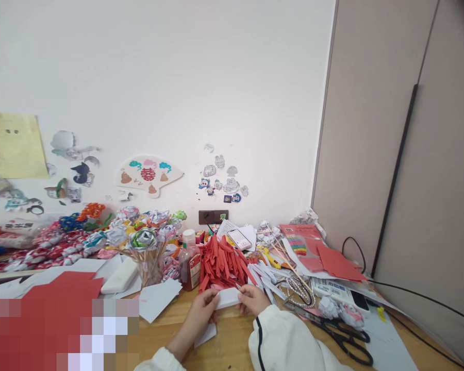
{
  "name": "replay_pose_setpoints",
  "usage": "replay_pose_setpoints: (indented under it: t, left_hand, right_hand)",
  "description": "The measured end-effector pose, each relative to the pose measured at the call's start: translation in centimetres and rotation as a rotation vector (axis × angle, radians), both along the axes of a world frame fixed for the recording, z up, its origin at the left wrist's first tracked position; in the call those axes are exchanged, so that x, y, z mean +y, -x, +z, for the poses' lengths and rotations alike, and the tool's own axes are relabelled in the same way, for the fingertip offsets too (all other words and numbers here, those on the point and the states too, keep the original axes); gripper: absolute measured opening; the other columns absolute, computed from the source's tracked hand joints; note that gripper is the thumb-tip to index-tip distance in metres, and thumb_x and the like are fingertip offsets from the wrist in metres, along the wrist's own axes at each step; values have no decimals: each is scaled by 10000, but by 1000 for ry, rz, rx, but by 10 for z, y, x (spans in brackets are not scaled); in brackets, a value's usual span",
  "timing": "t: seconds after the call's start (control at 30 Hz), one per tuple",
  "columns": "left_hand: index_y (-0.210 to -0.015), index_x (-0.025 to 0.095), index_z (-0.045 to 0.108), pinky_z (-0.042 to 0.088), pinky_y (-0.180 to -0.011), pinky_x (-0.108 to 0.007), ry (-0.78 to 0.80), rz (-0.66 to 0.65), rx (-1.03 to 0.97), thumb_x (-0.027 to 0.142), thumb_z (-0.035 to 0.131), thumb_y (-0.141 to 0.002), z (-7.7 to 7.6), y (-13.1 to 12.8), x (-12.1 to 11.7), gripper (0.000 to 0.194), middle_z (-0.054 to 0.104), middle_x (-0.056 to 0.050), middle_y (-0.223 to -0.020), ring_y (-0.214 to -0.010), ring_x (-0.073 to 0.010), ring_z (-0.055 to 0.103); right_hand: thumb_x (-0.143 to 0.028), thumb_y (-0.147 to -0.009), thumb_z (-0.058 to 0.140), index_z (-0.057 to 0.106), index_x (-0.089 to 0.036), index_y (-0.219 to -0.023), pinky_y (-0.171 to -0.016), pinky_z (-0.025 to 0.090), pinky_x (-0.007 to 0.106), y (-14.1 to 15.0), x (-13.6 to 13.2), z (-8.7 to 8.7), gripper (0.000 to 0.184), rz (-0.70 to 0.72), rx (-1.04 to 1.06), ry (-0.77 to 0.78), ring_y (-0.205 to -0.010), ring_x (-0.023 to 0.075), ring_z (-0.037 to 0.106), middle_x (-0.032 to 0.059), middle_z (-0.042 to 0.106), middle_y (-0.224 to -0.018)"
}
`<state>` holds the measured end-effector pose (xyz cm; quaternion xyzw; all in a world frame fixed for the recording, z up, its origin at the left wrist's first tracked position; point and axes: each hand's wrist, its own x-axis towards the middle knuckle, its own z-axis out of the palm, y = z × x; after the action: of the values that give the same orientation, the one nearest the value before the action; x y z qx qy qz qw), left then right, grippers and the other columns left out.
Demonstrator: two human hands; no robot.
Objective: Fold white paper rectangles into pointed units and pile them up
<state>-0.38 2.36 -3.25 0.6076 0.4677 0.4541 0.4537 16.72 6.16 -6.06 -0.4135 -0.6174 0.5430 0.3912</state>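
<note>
I had the white paper (228, 297) near the front of the desk (226, 356), between both hands. The left hand (204, 310) had its fingers pinched on the near-left edge; the right hand (253, 300) had its fingers closed on the right end. Clockwise from the paper, I saw red strips (222, 264) at twelve with a phone (239, 239) beyond, white strips (263, 280) at two, scissors (325, 323) towards four, paper flowers (144, 238) at ten and a bottle (190, 268) at eleven.
</note>
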Motion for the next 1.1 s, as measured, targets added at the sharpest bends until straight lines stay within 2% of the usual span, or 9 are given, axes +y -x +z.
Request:
replay_pose_setpoints:
  t: [0.13, 0.43, 0.7, 0.87, 1.1]
  left_hand:
    - [-715, 131, 515, 314, -337, -186, 0, -9, -7, 524, 514, -586, 0, 0, 0, 413, 488, 59, -486, -321, -67, 430]
    - [-644, 141, 487, 299, -340, -188, 10, -11, 19, 522, 510, -589, -1, 1, 1, 386, 444, 75, -380, -310, -77, 417]
    - [-589, 160, 453, 306, -345, -187, 14, 0, 1, 526, 498, -600, -2, 0, 0, 369, 458, 71, -397, -318, -75, 418]
    - [-579, 168, 425, 288, -333, -183, -3, 3, -7, 509, 467, -633, -2, -1, -1, 348, 413, 84, -376, -306, -72, 397]
    - [-550, 167, 417, 272, -334, -182, -22, 37, 30, 502, 456, -639, 0, -3, -5, 349, 388, 86, -413, -324, -69, 390]
  right_hand:
    - [-461, -608, 529, 465, -164, -693, -426, 381, 207, -1, -1, 3, 316, 10, -17, -26, -398, 84, 492, -37, 553, -504]
    - [-452, -633, 510, 454, -168, -692, -418, 368, 204, -2, -3, 5, 296, 57, -67, -47, -379, 83, 475, -37, 560, -492]
    - [-415, -667, 485, 418, -175, -647, -408, 362, 193, 1, -10, 8, 250, -6, -121, -68, -380, 85, 484, -40, 558, -476]
    - [-433, -661, 486, 421, -176, -639, -405, 367, 196, 2, -13, 12, 267, -15, -123, -71, -375, 89, 481, -56, 511, -425]
    - [-387, -682, 472, 426, -172, -607, -375, 340, 177, 2, -9, 6, 232, -42, -162, -120, -360, 81, 460, -60, 480, -410]
